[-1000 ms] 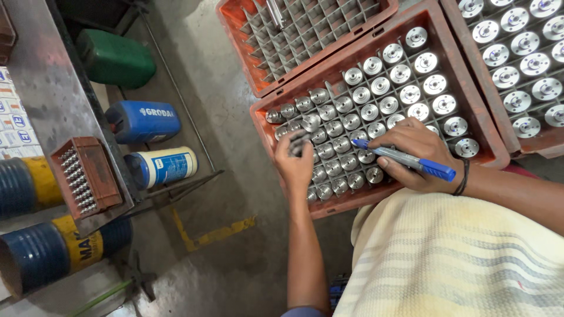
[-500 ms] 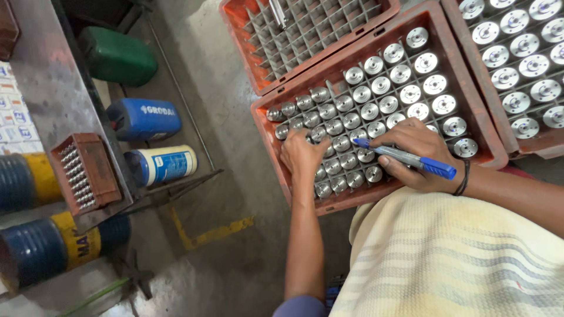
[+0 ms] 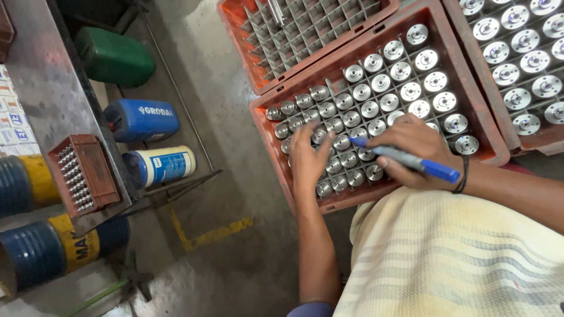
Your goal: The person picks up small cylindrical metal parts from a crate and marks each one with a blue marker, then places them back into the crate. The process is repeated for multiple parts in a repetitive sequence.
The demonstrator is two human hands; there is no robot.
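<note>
An orange-red plastic crate with a grid of cells holds several shiny round metal parts. My left hand lies flat on the parts at the crate's near left side, fingers spread over them. My right hand grips a blue marker pen whose tip points left at the parts near my left fingers. A dark band sits on my right wrist. A striped cream cloth covers my lap below the crate.
A second crate with mostly bare cells sits behind, and a third crate with larger metal parts is at right. On the left, a green can, a blue jug, a white-blue canister, a small brown tray of pins, blue-yellow drums.
My left hand has slid slightly right and farther into the crate, settling flat on the parts. The right hand with the pen has stayed nearly still.
</note>
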